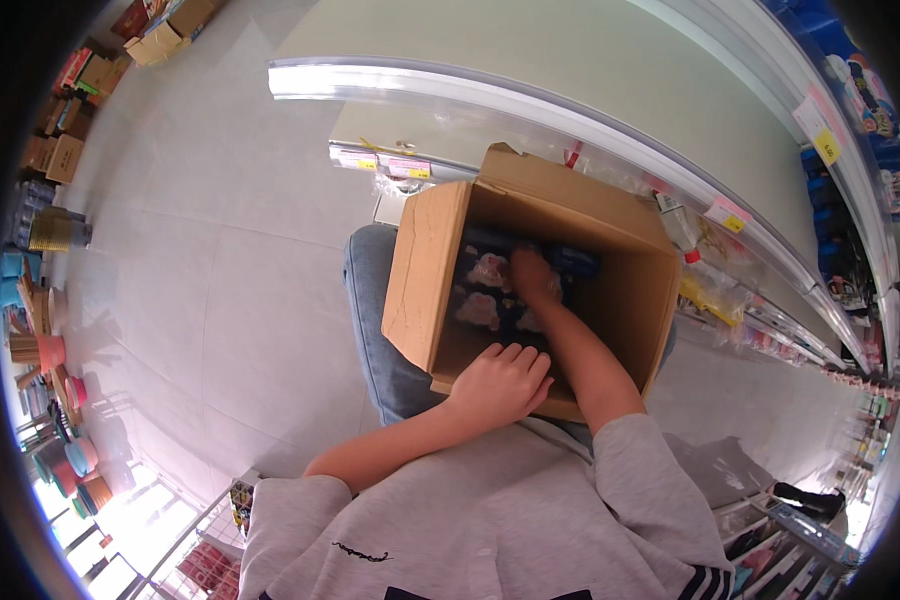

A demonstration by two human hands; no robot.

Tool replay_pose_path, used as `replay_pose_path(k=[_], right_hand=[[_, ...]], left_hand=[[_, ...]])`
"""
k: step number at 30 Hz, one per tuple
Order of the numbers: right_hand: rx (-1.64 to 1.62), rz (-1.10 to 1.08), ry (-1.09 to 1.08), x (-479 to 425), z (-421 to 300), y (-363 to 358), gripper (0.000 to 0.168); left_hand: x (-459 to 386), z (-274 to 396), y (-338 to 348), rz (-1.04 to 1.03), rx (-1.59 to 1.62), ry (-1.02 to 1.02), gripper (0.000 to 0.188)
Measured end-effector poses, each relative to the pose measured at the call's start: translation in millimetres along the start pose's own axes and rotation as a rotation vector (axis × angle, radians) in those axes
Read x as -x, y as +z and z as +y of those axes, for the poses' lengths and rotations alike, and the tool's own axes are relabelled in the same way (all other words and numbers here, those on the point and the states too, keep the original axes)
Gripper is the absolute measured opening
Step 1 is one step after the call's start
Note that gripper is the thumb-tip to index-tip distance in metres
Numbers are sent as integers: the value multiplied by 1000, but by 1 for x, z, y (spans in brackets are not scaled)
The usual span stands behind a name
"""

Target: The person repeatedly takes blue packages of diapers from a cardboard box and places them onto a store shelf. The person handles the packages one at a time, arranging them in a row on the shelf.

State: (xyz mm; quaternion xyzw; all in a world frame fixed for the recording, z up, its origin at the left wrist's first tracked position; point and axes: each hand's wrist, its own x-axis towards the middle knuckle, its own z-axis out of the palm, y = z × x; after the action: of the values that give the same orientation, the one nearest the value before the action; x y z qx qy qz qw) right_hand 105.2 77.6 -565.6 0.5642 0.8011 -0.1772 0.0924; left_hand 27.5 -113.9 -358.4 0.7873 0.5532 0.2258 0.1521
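An open cardboard box point(427, 277) rests on my lap, its flaps folded outward. Dark blue printed packages point(487, 296) with white and pink cartoon figures lie inside. My right hand point(534, 276) reaches down into the box and touches the packages; its fingertips are in shadow, so whether it grips one does not show. Just right of that hand is another blue package point(576, 259). Over the box's near edge lies my left hand point(501, 381), its fingers curled, with the part under them hidden.
Metal shelves point(495, 86) with price tags curve above and right of the box. Hanging bagged goods point(709, 296) are close to its right side. Cartons point(65, 157) and plastic basins stand along the far left. A white wire rack point(195, 540) is at lower left.
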Motion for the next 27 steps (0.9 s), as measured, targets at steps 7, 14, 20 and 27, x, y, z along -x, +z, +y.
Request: replay_pose_path(k=[7,14,20,27], right_hand=[[65,138,-71,10,-1,15,41],[182,297,-659,11,-5,86,41],[107,-118,-504,15,-30,36,45],[-127,-202,119,18,4,-14,51]], left_hand=[[1,0,2,-11,12,3,23],[1,2,-1,-40,23,11,25],[2,1,1,-65,31,2,26],[2,3,-5,-89,27,-30,24]])
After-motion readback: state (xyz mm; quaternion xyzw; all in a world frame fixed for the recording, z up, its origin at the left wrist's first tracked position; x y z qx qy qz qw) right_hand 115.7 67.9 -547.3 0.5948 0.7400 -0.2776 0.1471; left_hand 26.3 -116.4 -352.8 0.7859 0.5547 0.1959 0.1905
